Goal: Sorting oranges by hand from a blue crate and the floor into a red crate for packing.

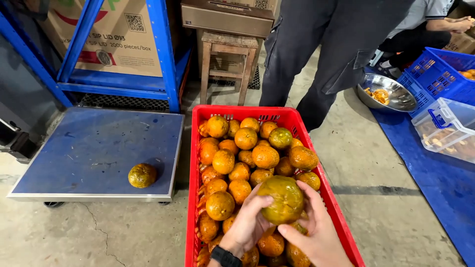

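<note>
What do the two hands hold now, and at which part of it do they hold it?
Both hands hold one greenish-orange citrus fruit above the red crate. The left hand cups its lower left side; the right hand supports its right and underside with the fingers.

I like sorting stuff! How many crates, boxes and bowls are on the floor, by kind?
Red crate: 1
Blue crate: 1
Clear plastic box: 1
Metal bowl: 1
Total: 4
</note>
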